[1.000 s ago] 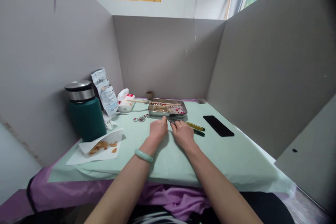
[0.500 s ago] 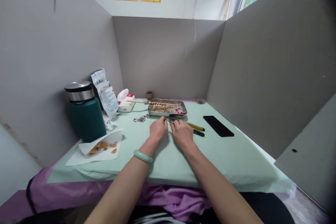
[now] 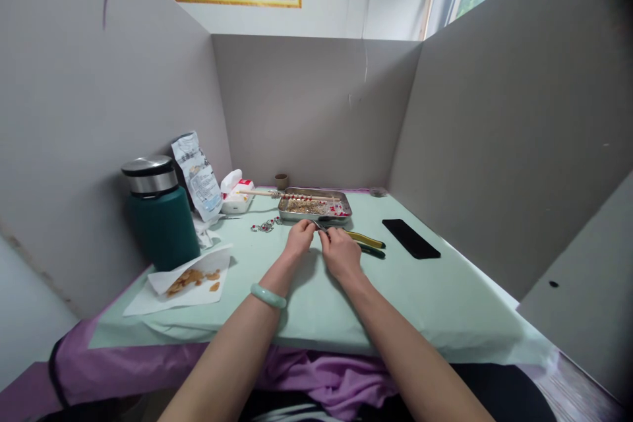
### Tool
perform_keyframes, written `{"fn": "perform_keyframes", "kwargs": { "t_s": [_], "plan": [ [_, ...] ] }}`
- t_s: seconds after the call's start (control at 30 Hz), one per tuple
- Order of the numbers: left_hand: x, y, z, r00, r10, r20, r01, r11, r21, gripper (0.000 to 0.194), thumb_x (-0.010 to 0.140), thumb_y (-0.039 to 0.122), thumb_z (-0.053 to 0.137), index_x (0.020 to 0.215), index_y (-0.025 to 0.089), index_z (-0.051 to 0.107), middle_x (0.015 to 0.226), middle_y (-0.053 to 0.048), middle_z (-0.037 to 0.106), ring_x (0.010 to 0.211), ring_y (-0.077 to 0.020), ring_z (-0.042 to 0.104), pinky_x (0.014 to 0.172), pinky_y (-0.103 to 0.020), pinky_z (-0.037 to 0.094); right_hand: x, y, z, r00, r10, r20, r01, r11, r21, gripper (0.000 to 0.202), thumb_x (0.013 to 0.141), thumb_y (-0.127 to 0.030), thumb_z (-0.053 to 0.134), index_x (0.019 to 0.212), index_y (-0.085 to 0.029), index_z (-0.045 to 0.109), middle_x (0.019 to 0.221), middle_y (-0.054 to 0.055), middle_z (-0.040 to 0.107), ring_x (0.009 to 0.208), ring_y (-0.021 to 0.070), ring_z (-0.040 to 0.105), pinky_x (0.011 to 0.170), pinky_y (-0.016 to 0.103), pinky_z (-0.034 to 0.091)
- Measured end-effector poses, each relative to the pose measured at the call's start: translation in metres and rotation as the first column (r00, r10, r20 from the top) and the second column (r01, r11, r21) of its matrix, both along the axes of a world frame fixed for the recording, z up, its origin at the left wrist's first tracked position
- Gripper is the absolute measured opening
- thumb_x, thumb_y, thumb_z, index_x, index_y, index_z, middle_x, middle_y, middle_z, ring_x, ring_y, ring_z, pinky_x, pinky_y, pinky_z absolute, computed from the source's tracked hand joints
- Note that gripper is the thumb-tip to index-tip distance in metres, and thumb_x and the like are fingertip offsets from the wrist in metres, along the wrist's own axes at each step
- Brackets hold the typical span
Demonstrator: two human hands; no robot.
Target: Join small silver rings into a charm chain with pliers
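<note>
My right hand (image 3: 341, 254) is closed, palm down, around a pair of pliers with a yellow handle (image 3: 366, 239) and a dark green handle (image 3: 372, 251). The handle ends stick out to the right of the hand, slightly apart. The metal jaws come out on its left, pointing at my left fingertips. My left hand (image 3: 299, 239) pinches something at the jaw tips, too small to make out. A light green bangle (image 3: 268, 295) circles the left wrist. Just beyond both hands stands a metal tray (image 3: 316, 216) of gold-coloured and red bits. A beaded chain (image 3: 266, 225) lies left of the tray.
A stick (image 3: 291, 196) with red beads rests across the tray. On the left are a green flask (image 3: 163, 224), an upright pouch (image 3: 198, 175), a tissue pack (image 3: 238, 198) and paper with snack pieces (image 3: 192, 280). A black phone-like slab (image 3: 411, 239) lies right. Grey partitions (image 3: 316, 112) surround the table.
The jaws tilt slightly more steeply between my hands, and both hands have shifted a little. The other things stay in place; the view has moved very slightly.
</note>
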State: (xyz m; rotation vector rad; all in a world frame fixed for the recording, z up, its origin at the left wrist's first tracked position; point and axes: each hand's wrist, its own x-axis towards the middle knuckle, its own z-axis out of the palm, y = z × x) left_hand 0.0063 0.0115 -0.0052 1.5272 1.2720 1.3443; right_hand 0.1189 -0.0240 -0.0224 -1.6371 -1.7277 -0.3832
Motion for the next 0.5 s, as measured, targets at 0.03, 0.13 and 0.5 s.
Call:
{"fn": "perform_keyframes", "kwargs": {
  "t_s": [0.03,0.13,0.5],
  "plan": [
    [0.000,-0.001,0.000,0.997,-0.046,0.064,0.049,0.998,-0.049,0.013,0.072,0.022,0.048,0.060,0.017,0.048,0.042,0.007,0.036,0.040,-0.0072,0.031,0.044,-0.021,0.023,0.001,0.000,0.001,0.999,0.012,-0.033,-0.012,1.000,-0.020,0.033,0.092,-0.041,0.039,0.079,-0.019,0.059,0.079,0.005,0.063,0.073,0.0152,0.053,0.061,0.027,0.025],
    [-0.003,-0.005,0.003,0.958,-0.134,0.252,0.176,0.972,-0.153,0.008,0.071,0.024,0.049,0.066,0.017,0.050,0.039,0.010,0.027,0.035,-0.0056,0.021,0.039,-0.021,0.014,0.006,0.000,0.003,0.994,0.039,-0.102,-0.046,0.997,-0.066,0.034,0.093,-0.041,0.037,0.079,-0.019,0.060,0.080,0.004,0.063,0.073,0.0144,0.054,0.060,0.026,0.025],
    [-0.017,-0.003,0.001,0.849,-0.284,0.445,0.395,0.901,-0.178,0.010,0.068,0.026,0.053,0.066,0.016,0.051,0.042,0.011,0.019,0.035,-0.0038,0.012,0.038,-0.021,0.006,0.014,0.006,0.000,0.968,0.215,-0.127,-0.227,0.970,-0.090,0.031,0.091,-0.041,0.040,0.077,-0.020,0.060,0.077,0.003,0.061,0.076,0.0143,0.055,0.063,0.023,0.029]
  ]
}}
